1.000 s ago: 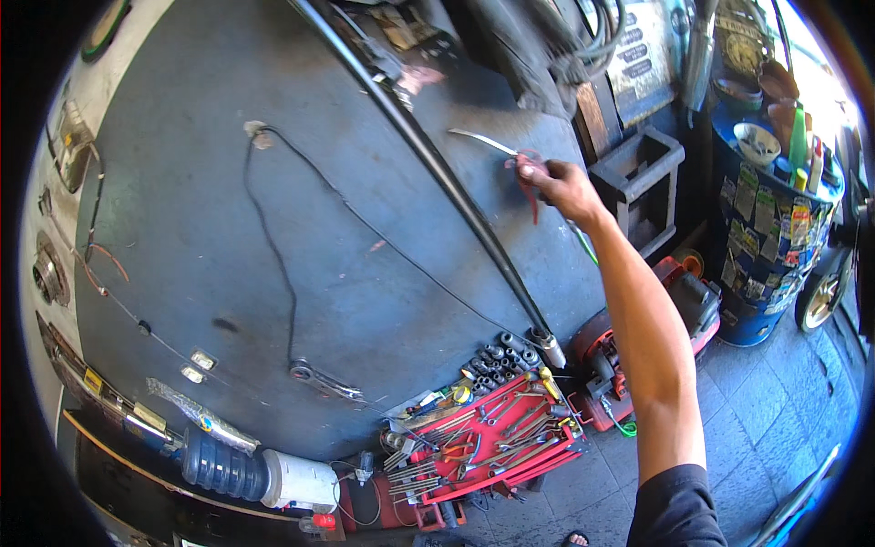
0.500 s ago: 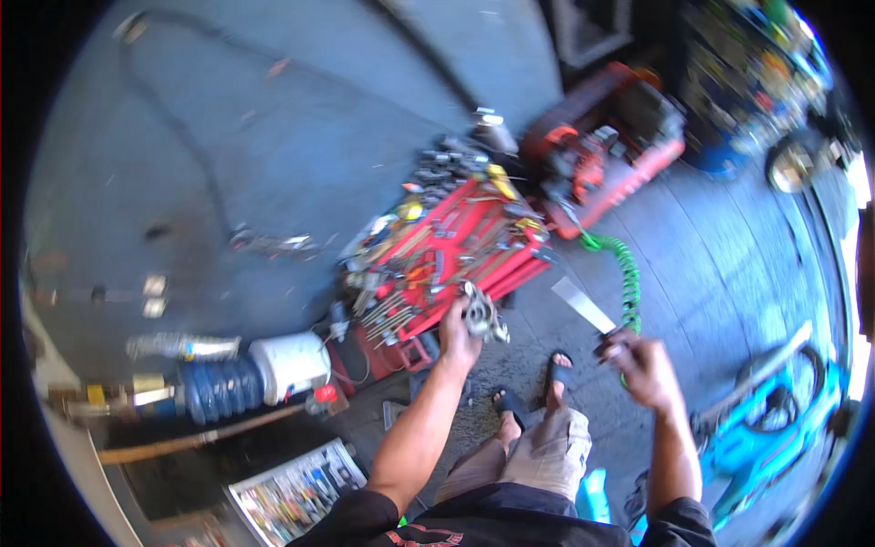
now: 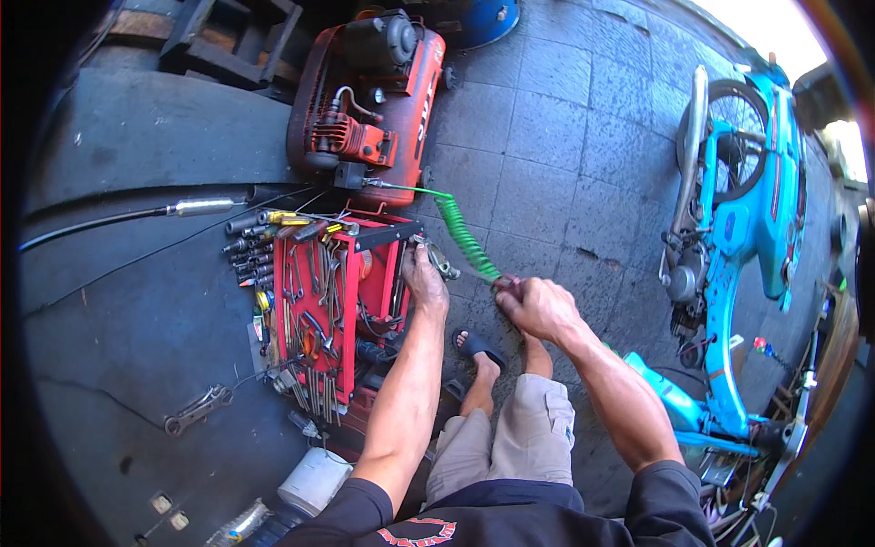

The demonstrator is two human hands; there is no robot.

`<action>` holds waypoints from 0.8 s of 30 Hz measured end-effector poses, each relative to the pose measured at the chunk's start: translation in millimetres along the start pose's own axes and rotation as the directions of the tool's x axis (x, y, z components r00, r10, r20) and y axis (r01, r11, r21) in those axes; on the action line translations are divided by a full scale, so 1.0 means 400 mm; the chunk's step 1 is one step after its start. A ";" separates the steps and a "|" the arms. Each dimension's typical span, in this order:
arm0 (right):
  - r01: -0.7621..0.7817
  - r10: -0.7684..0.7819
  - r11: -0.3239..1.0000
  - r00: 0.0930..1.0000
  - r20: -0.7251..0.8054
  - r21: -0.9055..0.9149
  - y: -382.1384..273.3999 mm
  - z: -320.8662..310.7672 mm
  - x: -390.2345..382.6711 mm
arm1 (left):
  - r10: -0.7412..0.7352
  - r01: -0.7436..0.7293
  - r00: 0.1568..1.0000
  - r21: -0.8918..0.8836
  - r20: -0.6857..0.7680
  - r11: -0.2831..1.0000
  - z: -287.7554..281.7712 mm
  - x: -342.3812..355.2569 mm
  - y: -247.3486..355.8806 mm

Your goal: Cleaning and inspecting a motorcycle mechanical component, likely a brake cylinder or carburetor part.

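My left hand [image 3: 426, 281] is closed around a small grey metal engine part [image 3: 443, 263], whose exact kind I cannot make out. The part juts out past my fingertips, beside the corner of a red tool cart [image 3: 349, 319]. My right hand [image 3: 540, 308] is wrapped round the handle of a scraper, largely hidden by the fingers. The scraper's thin flat blade [image 3: 476, 274] points left toward the metal part; I cannot tell whether they touch. A green coiled air hose [image 3: 465, 235] runs just behind the blade and the right hand.
Wrenches, screwdrivers and sockets crowd the cart. Beyond it stands a red air compressor [image 3: 365, 128] joined to the green hose. A turquoise motorcycle [image 3: 743, 232] stands at the right on grey floor tiles [image 3: 547, 137]. A white bucket [image 3: 314, 479] is at the lower left, near the wall.
My view has swung to the right. My right hand, with the scraper, has come in close to the left hand, and the blade now lies near the metal part.
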State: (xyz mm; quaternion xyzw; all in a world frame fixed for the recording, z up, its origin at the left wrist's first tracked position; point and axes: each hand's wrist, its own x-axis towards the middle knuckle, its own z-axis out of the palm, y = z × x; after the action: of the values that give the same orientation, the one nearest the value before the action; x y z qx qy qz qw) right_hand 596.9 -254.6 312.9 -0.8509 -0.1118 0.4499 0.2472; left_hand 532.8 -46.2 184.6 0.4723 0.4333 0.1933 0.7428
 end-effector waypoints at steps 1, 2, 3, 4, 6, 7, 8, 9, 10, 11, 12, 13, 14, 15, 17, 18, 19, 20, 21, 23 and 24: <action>-0.011 0.010 1.000 0.995 0.098 0.014 0.003 0.009 0.000 | -0.044 0.044 0.998 0.000 0.034 0.999 -0.021 0.001 -0.010; -0.036 0.033 0.999 0.996 0.077 0.040 0.007 0.014 0.003 | -0.098 0.097 0.994 0.014 0.048 0.995 -0.044 -0.001 -0.018; -0.053 0.048 0.996 0.996 0.071 0.069 0.009 0.019 0.006 | -0.086 0.085 0.995 0.024 0.047 0.996 -0.062 -0.003 -0.028; -0.092 0.087 0.992 0.994 0.060 0.086 0.011 0.022 0.012 | -0.082 0.081 0.996 0.038 0.032 0.996 -0.076 -0.004 -0.038; 0.043 -0.053 0.977 0.998 0.039 0.211 0.004 0.043 0.015 | -0.100 0.098 0.994 0.046 0.034 0.994 -0.100 -0.004 -0.049; -0.009 -0.003 0.983 0.998 0.067 0.181 -0.001 0.052 0.020 | -0.127 0.125 0.991 0.043 0.046 0.991 -0.115 -0.012 -0.049; -0.040 0.028 0.987 0.997 0.077 0.153 -0.002 0.058 0.026 | -0.165 0.164 0.986 0.051 0.030 0.985 -0.124 -0.017 -0.049; -0.011 0.006 0.992 0.999 0.037 0.129 -0.007 0.070 0.027 | -0.190 0.189 0.982 0.070 0.008 0.980 -0.132 -0.021 -0.045; -0.005 -0.002 0.993 0.998 0.062 0.120 -0.009 0.076 0.029 | -0.166 0.166 0.985 0.010 0.040 0.986 -0.138 -0.028 -0.041; 0.006 -0.016 0.994 0.996 0.083 0.113 -0.009 0.081 0.032 | -0.182 0.182 0.983 -0.018 0.015 0.983 -0.142 -0.033 -0.037; 0.010 -0.021 0.995 0.994 0.111 0.098 -0.009 0.085 0.034 | -0.199 0.198 0.980 -0.048 -0.016 0.979 -0.146 -0.042 -0.034; 0.023 -0.029 0.998 0.994 0.108 0.054 -0.007 0.088 0.035 | -0.170 0.170 0.985 -0.013 -0.004 0.985 -0.151 -0.040 -0.026; 0.035 -0.043 0.997 0.992 0.118 0.069 -0.005 0.091 0.037 | -0.158 0.158 0.987 -0.002 0.019 0.987 -0.155 -0.040 -0.021; 0.032 -0.041 0.997 0.990 0.135 0.070 -0.001 0.093 0.037 | -0.159 0.159 0.987 0.013 0.029 0.987 -0.158 -0.042 -0.019; 0.030 -0.054 0.991 0.982 0.181 0.130 0.008 0.097 0.040 | -0.168 0.168 0.984 0.010 0.053 0.986 -0.161 -0.044 -0.020; 0.029 -0.047 0.994 0.982 0.182 0.101 0.014 0.098 0.039 | -0.146 0.144 0.987 0.034 0.064 0.989 -0.163 -0.045 -0.020; 0.026 -0.038 0.997 0.983 0.179 0.072 0.021 0.099 0.037 | -0.124 0.120 0.989 0.057 0.075 0.991 -0.166 -0.047 -0.022; 0.034 -0.041 0.998 0.986 0.164 0.047 0.030 0.097 0.036 | -0.107 0.100 0.990 0.082 0.087 0.992 -0.166 -0.047 -0.024; 0.034 -0.030 0.999 0.975 0.220 -0.013 0.035 0.100 0.036 | -0.086 0.076 0.989 0.083 0.117 0.994 -0.168 -0.049 -0.025; 0.028 -0.021 0.999 0.979 0.202 -0.028 0.052 0.099 0.033 | -0.075 0.061 0.988 0.106 0.133 0.992 -0.171 -0.055 -0.026; 0.007 0.004 0.998 0.980 0.198 -0.056 0.060 0.099 0.032 | -0.058 0.039 0.982 0.104 0.180 0.994 -0.171 -0.059 -0.028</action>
State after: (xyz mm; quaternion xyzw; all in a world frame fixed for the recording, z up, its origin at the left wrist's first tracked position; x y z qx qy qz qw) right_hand 570.9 -257.3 272.7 -0.8084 -0.1490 0.5289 0.2111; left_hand 461.9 -31.4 173.5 0.5139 0.3836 0.1090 0.7595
